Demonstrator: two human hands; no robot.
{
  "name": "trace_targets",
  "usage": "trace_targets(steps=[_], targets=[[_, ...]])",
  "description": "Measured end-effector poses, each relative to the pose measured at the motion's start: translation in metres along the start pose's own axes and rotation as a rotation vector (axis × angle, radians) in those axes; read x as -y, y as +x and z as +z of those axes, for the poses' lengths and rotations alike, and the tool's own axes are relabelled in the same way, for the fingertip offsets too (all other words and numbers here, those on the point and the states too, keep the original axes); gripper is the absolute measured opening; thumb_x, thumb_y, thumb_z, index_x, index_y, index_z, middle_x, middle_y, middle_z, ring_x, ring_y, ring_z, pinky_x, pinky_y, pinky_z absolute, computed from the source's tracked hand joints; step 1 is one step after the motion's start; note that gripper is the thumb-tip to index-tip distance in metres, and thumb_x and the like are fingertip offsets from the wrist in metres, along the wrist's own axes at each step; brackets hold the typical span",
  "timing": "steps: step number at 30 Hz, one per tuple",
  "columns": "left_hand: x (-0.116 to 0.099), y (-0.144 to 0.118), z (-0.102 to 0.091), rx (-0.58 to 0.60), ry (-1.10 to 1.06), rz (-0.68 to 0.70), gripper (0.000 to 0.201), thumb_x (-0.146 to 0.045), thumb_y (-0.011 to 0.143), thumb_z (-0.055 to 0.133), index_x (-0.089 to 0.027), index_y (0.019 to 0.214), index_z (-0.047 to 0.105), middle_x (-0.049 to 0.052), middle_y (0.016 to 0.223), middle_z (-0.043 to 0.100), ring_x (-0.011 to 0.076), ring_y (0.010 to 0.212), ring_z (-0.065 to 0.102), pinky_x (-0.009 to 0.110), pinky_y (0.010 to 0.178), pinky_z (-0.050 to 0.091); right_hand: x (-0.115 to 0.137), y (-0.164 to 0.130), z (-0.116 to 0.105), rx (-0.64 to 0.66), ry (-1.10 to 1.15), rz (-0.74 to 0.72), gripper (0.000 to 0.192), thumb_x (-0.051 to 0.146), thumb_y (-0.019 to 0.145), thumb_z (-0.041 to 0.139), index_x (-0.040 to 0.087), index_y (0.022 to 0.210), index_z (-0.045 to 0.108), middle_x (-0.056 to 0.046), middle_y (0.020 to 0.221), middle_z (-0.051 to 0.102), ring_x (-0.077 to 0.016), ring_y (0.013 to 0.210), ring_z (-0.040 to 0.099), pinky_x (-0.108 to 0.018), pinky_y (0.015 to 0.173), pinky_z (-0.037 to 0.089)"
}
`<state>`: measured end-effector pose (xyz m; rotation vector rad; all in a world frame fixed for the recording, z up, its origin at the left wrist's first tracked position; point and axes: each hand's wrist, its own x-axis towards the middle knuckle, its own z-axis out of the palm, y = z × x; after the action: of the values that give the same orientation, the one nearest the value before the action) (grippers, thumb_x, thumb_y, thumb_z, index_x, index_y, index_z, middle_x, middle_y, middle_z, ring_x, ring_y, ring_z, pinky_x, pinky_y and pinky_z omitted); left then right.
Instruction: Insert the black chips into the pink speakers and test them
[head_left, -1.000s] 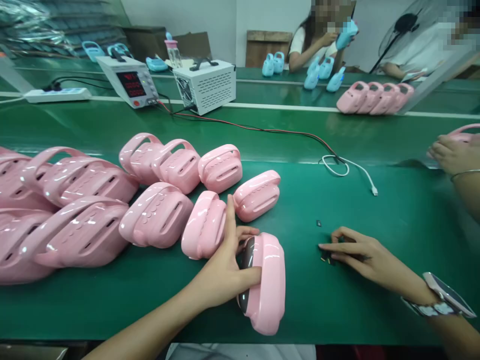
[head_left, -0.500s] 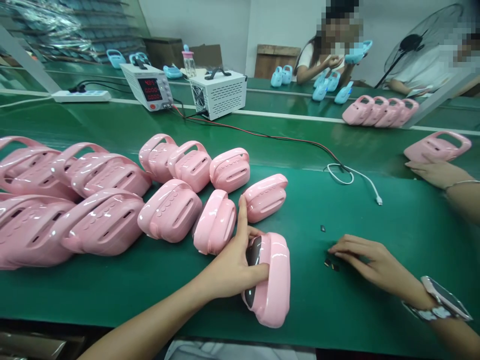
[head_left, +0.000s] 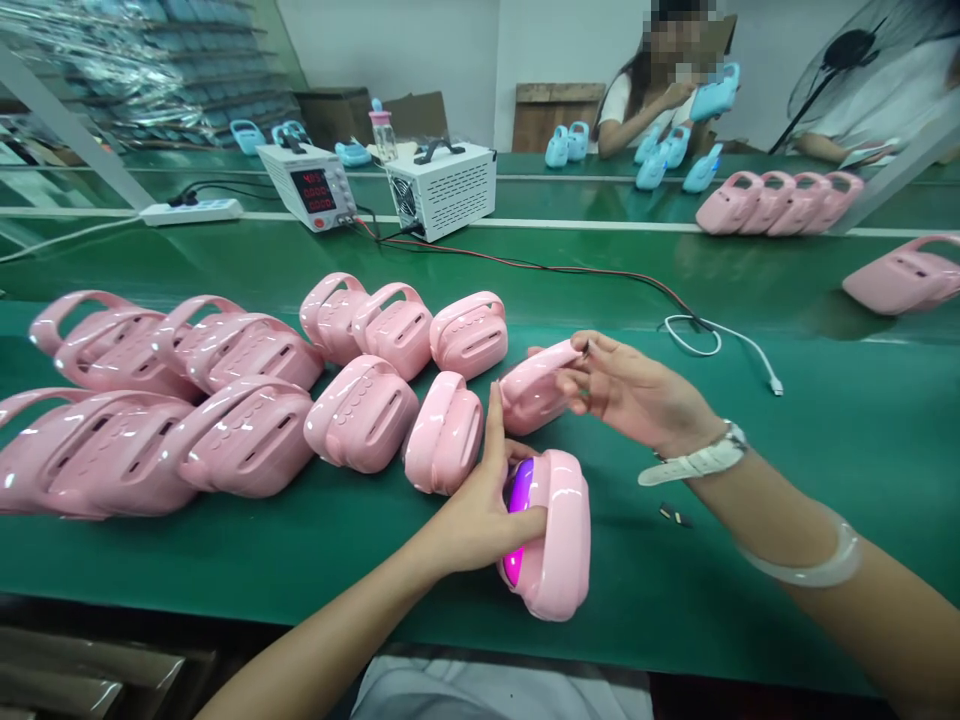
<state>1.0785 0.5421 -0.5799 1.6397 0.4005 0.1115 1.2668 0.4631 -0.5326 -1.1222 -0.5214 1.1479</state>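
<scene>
My left hand [head_left: 480, 515] grips a pink portable speaker [head_left: 566, 540], its thumb across the front under the carrying handle. The speaker stands on the green table, its front panel [head_left: 519, 520] glowing purple. The left index finger points up beside another pink speaker [head_left: 536, 390]. Over that speaker's right end, my right hand [head_left: 630, 385] is closed in a pinch. A tiny dark piece, apparently a memory card [head_left: 586, 347], shows at its fingertips. Two small black memory cards [head_left: 673, 515] lie on the table below the right wrist.
Several pink speakers [head_left: 240, 440] stand in rows at the left. A white-plugged cable [head_left: 739, 335] lies at the right, near a lone pink speaker [head_left: 896, 275]. Farther back are a power supply [head_left: 307, 190], a vented grey box [head_left: 450, 190] and a person [head_left: 630, 110] holding a blue speaker [head_left: 716, 92].
My right hand has risen from the cards and moved left to the speaker. The held speaker's dark front has lit purple. Another person's hand has left the far-right speaker.
</scene>
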Motion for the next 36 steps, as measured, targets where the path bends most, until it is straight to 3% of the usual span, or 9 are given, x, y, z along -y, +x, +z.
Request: trace_targets(steps=[3,5,8,11,15,20,27,32,36], targets=[[0.002,-0.002,-0.001,-0.006,0.003,0.002,0.112,-0.018,0.072,0.061,-0.023,0.151,-0.018,0.007,0.115,0.053,0.0215,0.112,0.052,0.044,0.108,0.032,0.009,-0.009,-0.012,-0.09,-0.103,-0.062,0.034,0.041,0.062,0.084,0.025,0.079,0.06,0.004,0.07,0.053,-0.0086,0.054,0.045,-0.023,0.049,0.041],[0.003,-0.001,-0.003,0.034,0.011,-0.022,0.105,-0.017,0.071,0.059,-0.026,0.154,-0.006,0.007,0.119,0.053,0.0222,0.113,0.052,0.045,0.11,0.029,0.013,-0.018,-0.023,-0.091,-0.171,-0.042,0.033,0.043,0.063,0.083,0.024,0.077,0.06,0.005,0.064,0.048,-0.0087,0.05,0.041,-0.025,0.047,0.039],[0.002,0.008,-0.006,0.015,-0.124,-0.031,0.088,-0.019,0.066,0.053,-0.027,0.149,0.027,0.007,0.136,0.048,0.0253,0.131,0.041,0.043,0.115,0.023,0.014,-0.029,-0.044,-0.052,-0.205,0.006,0.034,0.047,0.067,0.081,0.023,0.078,0.059,0.003,0.066,0.054,-0.0123,0.055,0.052,-0.027,0.049,0.043],[-0.01,0.032,-0.004,-0.171,-0.346,0.043,0.071,-0.029,0.067,0.05,-0.021,0.137,0.043,0.007,0.146,0.042,0.0252,0.141,0.031,0.039,0.118,0.02,0.009,-0.038,-0.07,-0.166,-0.33,-0.064,0.033,0.047,0.07,0.079,0.021,0.082,0.063,-0.002,0.079,0.064,-0.0154,0.066,0.062,-0.027,0.053,0.049],[-0.034,0.082,0.009,-0.282,-0.248,0.089,0.054,-0.035,0.078,0.052,-0.019,0.129,0.05,0.009,0.135,0.053,0.0239,0.136,0.039,0.039,0.115,0.026,-0.011,-0.044,-0.09,-0.378,-0.38,-0.246,0.032,0.046,0.071,0.079,0.018,0.082,0.069,0.0,0.069,0.065,-0.0077,0.044,0.051,-0.024,0.045,0.045],[-0.04,0.132,0.028,-0.186,-0.113,0.032,0.033,-0.028,0.082,0.051,-0.017,0.111,0.063,0.007,0.126,0.062,0.0232,0.118,0.055,0.032,0.102,0.039,-0.034,-0.045,-0.079,-0.306,-0.338,-0.19,0.03,0.041,0.069,0.081,0.016,0.084,0.074,-0.005,0.072,0.073,-0.0126,0.048,0.062,-0.028,0.054,0.051],[-0.027,0.138,0.033,-0.12,-0.1,0.036,0.027,-0.024,0.083,0.056,-0.017,0.108,0.062,0.004,0.117,0.067,0.0196,0.105,0.061,0.025,0.085,0.047,-0.039,-0.042,-0.079,-0.291,-0.199,-0.101,0.032,0.034,0.06,0.087,0.015,0.079,0.07,-0.002,0.065,0.07,-0.0122,0.048,0.062,-0.027,0.054,0.051],[-0.024,0.139,0.033,-0.048,-0.072,0.039,0.026,-0.022,0.083,0.055,-0.018,0.108,0.063,0.004,0.121,0.065,0.0187,0.105,0.06,0.024,0.087,0.046,-0.036,-0.044,-0.084,-0.22,-0.132,-0.065,0.035,0.025,0.059,0.088,0.017,0.071,0.056,0.005,0.06,0.065,-0.0077,0.044,0.059,-0.019,0.05,0.046],[-0.019,0.139,0.034,-0.032,-0.015,0.013,0.03,-0.021,0.085,0.051,-0.022,0.113,0.063,0.002,0.126,0.062,0.0189,0.108,0.058,0.025,0.093,0.044,-0.033,-0.043,-0.086,-0.241,-0.161,-0.048,0.042,0.026,0.057,0.089,0.019,0.072,0.05,0.006,0.057,0.063,-0.007,0.04,0.055,-0.017,0.044,0.042]])
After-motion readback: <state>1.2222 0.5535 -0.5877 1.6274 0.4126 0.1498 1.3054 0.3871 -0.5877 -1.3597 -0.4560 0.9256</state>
